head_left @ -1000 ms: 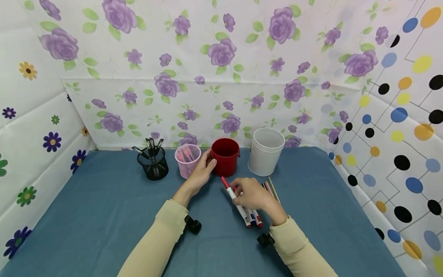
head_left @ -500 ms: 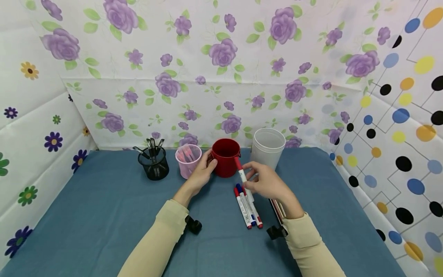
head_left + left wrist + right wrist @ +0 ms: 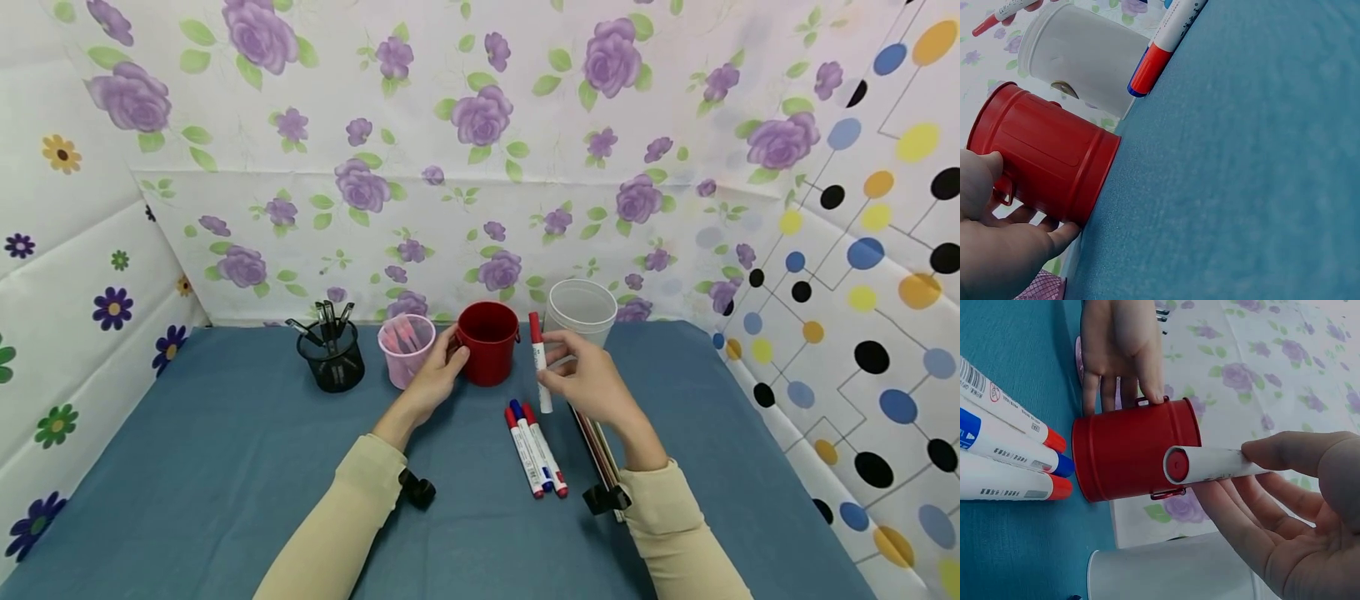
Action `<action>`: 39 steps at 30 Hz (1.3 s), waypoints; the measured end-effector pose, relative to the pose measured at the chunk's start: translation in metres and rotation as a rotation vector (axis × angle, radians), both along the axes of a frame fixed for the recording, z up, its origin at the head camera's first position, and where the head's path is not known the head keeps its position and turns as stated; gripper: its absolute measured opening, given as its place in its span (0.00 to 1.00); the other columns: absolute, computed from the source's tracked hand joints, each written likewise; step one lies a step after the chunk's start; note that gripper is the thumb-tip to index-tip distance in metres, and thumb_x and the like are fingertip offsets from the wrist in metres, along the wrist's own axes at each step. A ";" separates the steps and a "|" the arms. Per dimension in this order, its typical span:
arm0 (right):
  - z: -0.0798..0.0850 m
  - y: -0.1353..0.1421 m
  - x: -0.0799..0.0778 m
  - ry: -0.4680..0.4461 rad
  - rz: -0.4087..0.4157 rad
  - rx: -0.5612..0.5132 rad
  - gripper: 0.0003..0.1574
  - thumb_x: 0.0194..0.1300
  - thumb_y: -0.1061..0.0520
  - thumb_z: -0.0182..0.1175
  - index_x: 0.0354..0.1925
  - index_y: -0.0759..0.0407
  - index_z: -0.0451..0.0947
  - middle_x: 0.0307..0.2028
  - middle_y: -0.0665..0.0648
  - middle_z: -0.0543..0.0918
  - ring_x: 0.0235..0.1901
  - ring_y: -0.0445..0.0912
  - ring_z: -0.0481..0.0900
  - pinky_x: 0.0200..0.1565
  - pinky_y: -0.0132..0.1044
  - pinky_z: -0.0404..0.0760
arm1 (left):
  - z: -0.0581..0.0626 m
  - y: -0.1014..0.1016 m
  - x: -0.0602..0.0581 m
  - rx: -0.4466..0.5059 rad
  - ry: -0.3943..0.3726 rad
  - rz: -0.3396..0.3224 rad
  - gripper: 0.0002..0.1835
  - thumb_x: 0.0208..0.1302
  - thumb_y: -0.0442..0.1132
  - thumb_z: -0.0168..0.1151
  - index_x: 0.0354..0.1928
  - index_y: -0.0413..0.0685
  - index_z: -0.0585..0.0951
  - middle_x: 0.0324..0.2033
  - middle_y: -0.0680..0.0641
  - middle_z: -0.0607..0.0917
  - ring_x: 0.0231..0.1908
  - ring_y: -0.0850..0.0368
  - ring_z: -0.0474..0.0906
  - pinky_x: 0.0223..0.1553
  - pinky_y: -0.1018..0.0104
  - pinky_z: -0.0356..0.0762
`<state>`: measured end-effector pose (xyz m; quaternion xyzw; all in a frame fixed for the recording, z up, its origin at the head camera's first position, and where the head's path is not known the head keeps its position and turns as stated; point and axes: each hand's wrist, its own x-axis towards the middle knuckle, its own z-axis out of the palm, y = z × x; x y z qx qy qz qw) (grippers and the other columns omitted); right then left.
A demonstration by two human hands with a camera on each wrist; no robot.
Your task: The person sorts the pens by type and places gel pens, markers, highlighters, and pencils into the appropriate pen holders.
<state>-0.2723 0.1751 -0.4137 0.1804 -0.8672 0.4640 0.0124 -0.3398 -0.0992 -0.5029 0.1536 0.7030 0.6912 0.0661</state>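
Observation:
My left hand [image 3: 433, 372] holds the left side of a small red metal bucket [image 3: 487, 354], which stands upright on the cloth. Its thumb and fingers lie around the side handle in the left wrist view. My right hand [image 3: 592, 379] pinches a whiteboard marker [image 3: 539, 367] between thumb and fingers, red cap up, off the table to the right of the bucket. In the right wrist view the held marker [image 3: 1216, 464] shows its red end toward the camera. Below it on the cloth lie several markers [image 3: 536, 450], red-capped and blue-capped, side by side.
A white bucket [image 3: 581, 307] stands behind my right hand. Thin sticks or pencils [image 3: 596, 442] lie under the right wrist. To the left stand a pink cup [image 3: 406, 360] with pink-tipped items and a black mesh holder [image 3: 336, 367] with pens. A floral cloth hangs behind.
My right hand has picked up the red-capped marker from the group and raised it, swinging it upright beside the red bucket. The left hand has stayed on the bucket.

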 end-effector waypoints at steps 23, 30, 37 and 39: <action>0.005 0.009 -0.007 0.075 -0.118 -0.158 0.34 0.73 0.62 0.69 0.73 0.55 0.72 0.52 0.62 0.82 0.49 0.56 0.89 0.42 0.36 0.89 | -0.001 -0.001 -0.001 0.017 0.011 0.000 0.31 0.88 0.39 0.45 0.85 0.46 0.50 0.79 0.38 0.59 0.80 0.43 0.55 0.80 0.45 0.55; 0.002 0.010 -0.007 0.070 -0.128 -0.186 0.34 0.73 0.59 0.70 0.73 0.51 0.73 0.52 0.61 0.82 0.50 0.54 0.89 0.44 0.37 0.89 | -0.001 -0.002 0.002 0.019 0.005 0.013 0.32 0.88 0.39 0.45 0.85 0.46 0.50 0.80 0.39 0.59 0.80 0.45 0.54 0.80 0.46 0.55; 0.007 0.009 -0.018 0.084 -0.122 -0.171 0.34 0.74 0.58 0.70 0.73 0.53 0.73 0.53 0.61 0.83 0.50 0.54 0.88 0.47 0.42 0.89 | -0.002 0.000 0.000 0.015 0.004 0.009 0.32 0.88 0.39 0.45 0.85 0.45 0.50 0.80 0.38 0.58 0.81 0.44 0.53 0.80 0.46 0.55; 0.010 0.008 -0.024 0.093 -0.118 -0.171 0.34 0.74 0.58 0.69 0.74 0.53 0.72 0.54 0.61 0.83 0.51 0.54 0.88 0.49 0.43 0.89 | -0.002 0.001 -0.001 0.014 0.004 0.010 0.32 0.88 0.39 0.46 0.85 0.45 0.50 0.80 0.39 0.59 0.81 0.45 0.53 0.80 0.46 0.55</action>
